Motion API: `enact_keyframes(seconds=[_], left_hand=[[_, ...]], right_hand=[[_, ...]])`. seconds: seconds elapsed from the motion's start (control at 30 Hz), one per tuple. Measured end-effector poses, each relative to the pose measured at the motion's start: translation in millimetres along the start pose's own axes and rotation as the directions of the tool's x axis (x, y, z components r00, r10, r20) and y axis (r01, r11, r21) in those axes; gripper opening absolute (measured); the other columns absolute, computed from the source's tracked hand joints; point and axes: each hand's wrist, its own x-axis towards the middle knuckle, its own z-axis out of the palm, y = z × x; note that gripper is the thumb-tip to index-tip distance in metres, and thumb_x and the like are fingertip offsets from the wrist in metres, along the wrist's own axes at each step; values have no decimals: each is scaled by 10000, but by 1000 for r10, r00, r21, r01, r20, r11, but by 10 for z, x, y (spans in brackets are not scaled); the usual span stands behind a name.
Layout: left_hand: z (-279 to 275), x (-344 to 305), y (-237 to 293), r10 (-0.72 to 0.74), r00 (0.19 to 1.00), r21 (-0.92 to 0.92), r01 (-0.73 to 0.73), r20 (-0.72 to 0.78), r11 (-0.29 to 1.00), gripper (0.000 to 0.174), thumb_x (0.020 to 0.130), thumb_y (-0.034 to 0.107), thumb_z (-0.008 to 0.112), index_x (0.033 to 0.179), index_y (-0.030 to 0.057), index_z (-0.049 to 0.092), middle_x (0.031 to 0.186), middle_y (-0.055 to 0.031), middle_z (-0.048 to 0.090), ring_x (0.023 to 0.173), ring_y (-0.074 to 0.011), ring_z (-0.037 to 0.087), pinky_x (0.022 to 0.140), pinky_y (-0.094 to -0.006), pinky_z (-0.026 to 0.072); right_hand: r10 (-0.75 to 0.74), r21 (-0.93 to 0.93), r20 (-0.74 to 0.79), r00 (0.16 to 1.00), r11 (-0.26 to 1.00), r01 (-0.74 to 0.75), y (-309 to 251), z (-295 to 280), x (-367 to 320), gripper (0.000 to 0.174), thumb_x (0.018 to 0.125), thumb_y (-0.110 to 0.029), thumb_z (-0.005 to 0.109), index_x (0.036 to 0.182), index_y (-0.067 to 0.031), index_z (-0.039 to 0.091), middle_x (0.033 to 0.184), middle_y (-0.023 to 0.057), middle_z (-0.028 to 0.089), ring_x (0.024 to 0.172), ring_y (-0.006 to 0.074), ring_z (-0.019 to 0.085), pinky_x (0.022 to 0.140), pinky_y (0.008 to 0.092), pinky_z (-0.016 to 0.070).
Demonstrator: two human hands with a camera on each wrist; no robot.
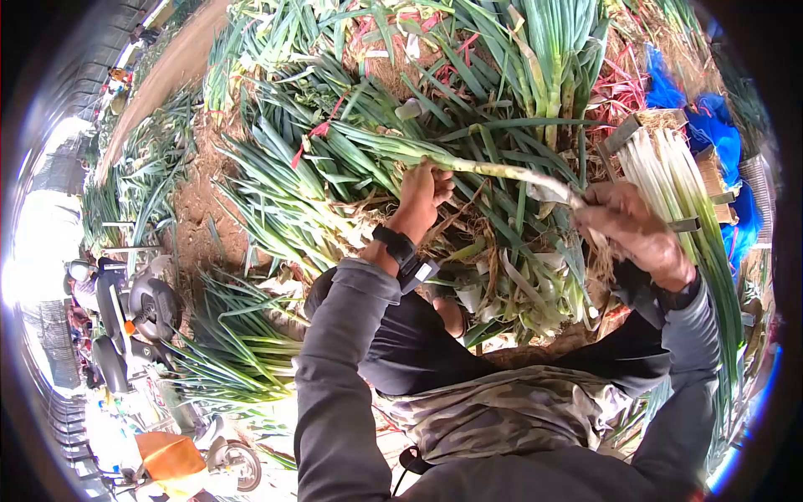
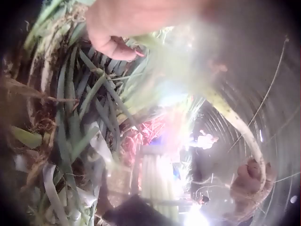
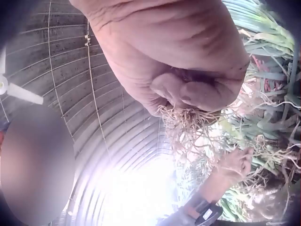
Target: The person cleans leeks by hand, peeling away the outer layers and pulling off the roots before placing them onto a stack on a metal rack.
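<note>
Your left hand (image 1: pixel 425 196) pinches the green onion (image 1: pixel 502 170) mid-frame while your right hand (image 1: pixel 631 227), right of centre, curls its fingers (image 3: pixel 204 95) round the root end (image 3: pixel 190 116), likely to steady it.

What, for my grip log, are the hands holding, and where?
One green onion: left hand at its leafy part, right hand at its root end.

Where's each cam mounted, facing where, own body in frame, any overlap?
Head: worn on the head, facing forward and down at the long stalk; left hand, right hand, grey sleeves and dark trousers show.
Left wrist: on that wrist, looking past the left hand toward the right.
Right wrist: on that wrist, looking at the right hand and roots; left hand beyond.
Shared: both wrist views catch both hands and the ribbed roof.
</note>
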Motion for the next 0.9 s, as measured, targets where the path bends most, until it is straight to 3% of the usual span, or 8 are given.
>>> enact_keyframes(seconds=[0.07,0.17,0.3,0.4,0.5,0.63,0.73,0.9], left_hand=[[103,-18,-12,59,997,-129,-53,47,990,272,1065,273,514,950,34,580,843,-71,625,744,-190,622,676,-342,540],[351,-216,171,185,982,-226,-173,33,959,285,1064,318,512,971,63,600,796,-29,623,678,-134,593,694,-309,522],[693,-586,626,403,902,-412,-313,153,856,241,1033,335,581,979,100,600,845,-15,659,694,-128,597,698,-302,512],[814,-718,928,570,803,-577,-386,175,720,181,970,272,700,1041,135,603,860,7,661,744,-132,608,712,-296,505],[782,-635,1104,655,745,-574,-484,125,660,213,924,218,760,1075,141,632,880,26,662,750,-113,599,706,-279,503],[621,-457,1053,603,786,-458,-491,134,741,229,886,179,795,1066,159,656,927,40,684,772,-90,611,672,-250,488],[550,-425,994,635,745,-431,-514,204,742,241,883,180,799,1072,151,652,945,43,687,791,-89,615,684,-258,484],[632,-482,980,575,781,-393,-463,243,795,270,905,180,781,1130,152,634,1027,45,685,894,-109,622,767,-290,475]], right_hand=[[-175,-139,-31,984,976,170,112,-36,-122,166,982,-163,652,1058,-22,696,985,83,625,773,114,606,592,262,470],[-188,-58,-98,977,981,183,-91,-245,-393,254,921,-202,701,957,45,654,778,97,629,553,106,528,485,262,404],[-48,-51,-265,963,998,36,-233,-473,-966,213,791,-33,619,982,60,638,680,61,611,578,120,575,532,245,453],[-151,-197,-175,973,974,116,-125,-480,-1083,195,800,4,633,989,47,651,727,61,626,611,109,596,541,249,463],[142,-242,-84,986,957,-158,-76,-219,-662,167,914,-104,671,1027,19,675,738,77,644,636,129,604,580,306,482],[-143,-551,57,988,821,151,839,89,3,305,964,-286,667,1060,3,681,775,150,667,667,205,610,644,403,489],[-572,-122,-68,818,818,562,704,197,525,389,954,-360,688,1069,11,671,732,122,617,671,190,586,625,392,469],[-279,-101,-191,941,959,263,-225,383,1339,444,960,-325,720,1144,73,651,831,93,641,666,104,532,616,262,459]])
